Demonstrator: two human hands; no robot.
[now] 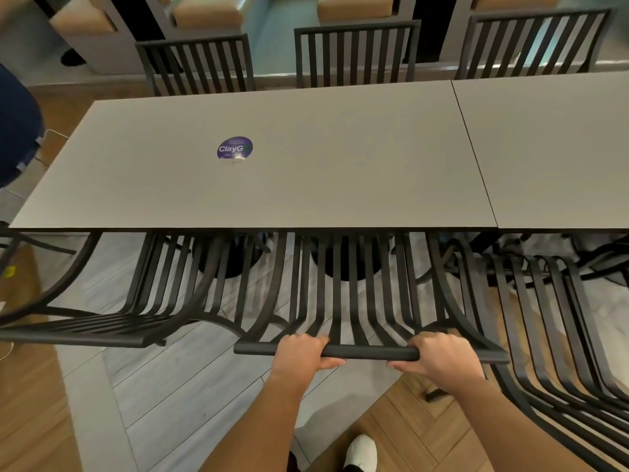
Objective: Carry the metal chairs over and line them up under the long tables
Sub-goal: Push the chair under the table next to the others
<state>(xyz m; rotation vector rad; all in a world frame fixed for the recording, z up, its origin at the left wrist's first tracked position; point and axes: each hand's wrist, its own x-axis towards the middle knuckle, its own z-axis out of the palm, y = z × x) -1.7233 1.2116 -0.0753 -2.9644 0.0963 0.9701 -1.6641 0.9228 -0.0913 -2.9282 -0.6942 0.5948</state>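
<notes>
Grey table point(258, 185) dead ahead — left hand point(299, 350) and right hand point(442, 357) both wrapped round the chair point(343, 301) top rail, probably to slide it under square.

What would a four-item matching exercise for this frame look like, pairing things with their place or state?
Things:
1. round sticker
2. top rail of the middle chair
3. white shoe
4. three chair backs

Places or states:
A. on the floor at the bottom edge of the view
B. gripped by the left hand and right hand
C. stuck on the grey table top
D. lined up along the table's far side

Pairs: 1-C, 2-B, 3-A, 4-D
</notes>
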